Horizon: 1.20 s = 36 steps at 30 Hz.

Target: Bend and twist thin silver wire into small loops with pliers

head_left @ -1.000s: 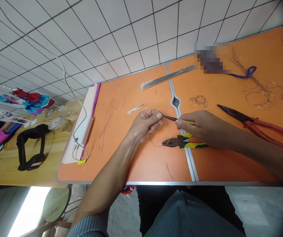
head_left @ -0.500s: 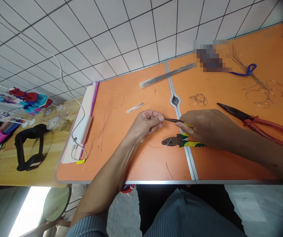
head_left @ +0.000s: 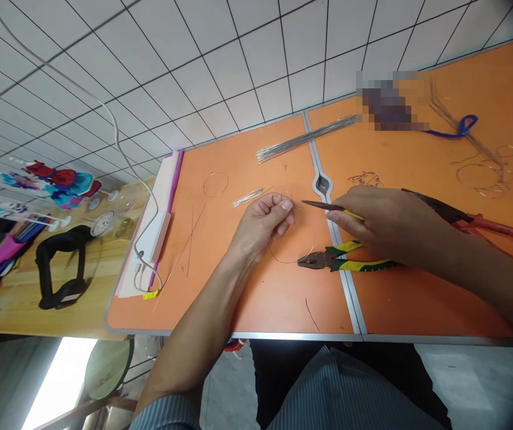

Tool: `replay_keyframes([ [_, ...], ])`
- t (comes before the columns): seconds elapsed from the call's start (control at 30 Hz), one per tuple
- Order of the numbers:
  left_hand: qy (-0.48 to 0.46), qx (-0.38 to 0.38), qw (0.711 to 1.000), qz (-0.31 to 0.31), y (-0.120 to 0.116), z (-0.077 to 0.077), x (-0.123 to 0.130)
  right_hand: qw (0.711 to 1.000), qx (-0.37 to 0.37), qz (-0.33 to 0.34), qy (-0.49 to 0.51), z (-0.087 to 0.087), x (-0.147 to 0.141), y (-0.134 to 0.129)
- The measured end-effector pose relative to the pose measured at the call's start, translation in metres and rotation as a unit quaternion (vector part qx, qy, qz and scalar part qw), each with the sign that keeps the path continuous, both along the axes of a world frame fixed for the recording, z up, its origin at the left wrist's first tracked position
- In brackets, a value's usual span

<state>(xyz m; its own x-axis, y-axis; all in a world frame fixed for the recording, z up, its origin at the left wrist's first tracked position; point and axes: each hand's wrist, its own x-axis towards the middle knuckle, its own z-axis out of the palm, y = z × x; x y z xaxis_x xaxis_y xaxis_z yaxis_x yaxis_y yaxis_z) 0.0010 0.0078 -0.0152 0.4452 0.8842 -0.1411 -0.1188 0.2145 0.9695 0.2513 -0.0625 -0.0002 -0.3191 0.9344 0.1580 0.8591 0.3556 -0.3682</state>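
Combination pliers [head_left: 350, 260] with yellow-green grips lie on the orange table [head_left: 274, 301], just under the right hand [head_left: 386, 224]. Left hand [head_left: 263, 224] pinched shut on a thin wire loop [head_left: 292, 263], loop hanging below it. Hands apart; right hand grips a yellow-handled pointed tool [head_left: 328, 206], tip just beside the left fingers. Red-handled long-nose pliers [head_left: 498, 230] partly behind the right wrist. Farther off: wire ring [head_left: 215, 185], straight wire bundle [head_left: 305, 138], white tiles [head_left: 220, 71].
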Motion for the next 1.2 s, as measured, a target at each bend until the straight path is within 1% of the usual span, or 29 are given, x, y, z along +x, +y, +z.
replay_keyframes([
  [0.07,0.004,0.001,1.000,0.003,0.000,0.001,-0.001,1.000,-0.003,0.009,0.020,-0.001,0.003,0.004],
  [0.17,0.010,0.001,1.000,0.012,-0.001,0.002,-0.002,1.000,-0.014,0.008,0.018,-0.003,0.004,0.006],
  [0.27,0.007,-0.003,1.000,0.012,-0.003,0.002,-0.001,0.999,-0.032,-0.001,0.002,-0.001,0.001,0.003],
  [0.37,0.003,0.004,1.000,0.010,-0.004,0.002,0.000,0.999,-0.021,0.006,-0.030,0.001,0.000,0.000],
  [0.47,0.003,0.043,0.999,0.014,-0.004,-0.001,0.001,0.999,0.015,0.019,-0.046,-0.001,0.002,-0.001],
  [0.57,0.002,0.087,0.996,0.017,-0.003,-0.004,0.000,0.997,0.048,0.045,-0.045,-0.006,0.005,0.000],
  [0.67,0.008,0.128,0.991,0.024,-0.003,-0.008,0.000,0.995,0.058,0.077,-0.035,-0.008,0.007,0.001],
  [0.8,0.023,0.192,0.980,0.039,-0.003,-0.013,0.000,0.990,0.058,0.117,-0.056,-0.005,0.009,0.000],
  [0.9,0.030,0.210,0.976,0.040,-0.002,-0.016,0.000,0.993,0.053,0.094,-0.045,-0.005,0.008,-0.001],
  [1.1,0.047,0.224,0.971,0.070,-0.003,-0.016,-0.001,0.997,0.075,-0.007,-0.018,-0.008,0.006,0.000],
  [1.2,0.067,0.252,0.963,0.075,-0.006,-0.015,-0.001,0.997,0.070,-0.019,-0.039,-0.004,0.003,-0.003],
])
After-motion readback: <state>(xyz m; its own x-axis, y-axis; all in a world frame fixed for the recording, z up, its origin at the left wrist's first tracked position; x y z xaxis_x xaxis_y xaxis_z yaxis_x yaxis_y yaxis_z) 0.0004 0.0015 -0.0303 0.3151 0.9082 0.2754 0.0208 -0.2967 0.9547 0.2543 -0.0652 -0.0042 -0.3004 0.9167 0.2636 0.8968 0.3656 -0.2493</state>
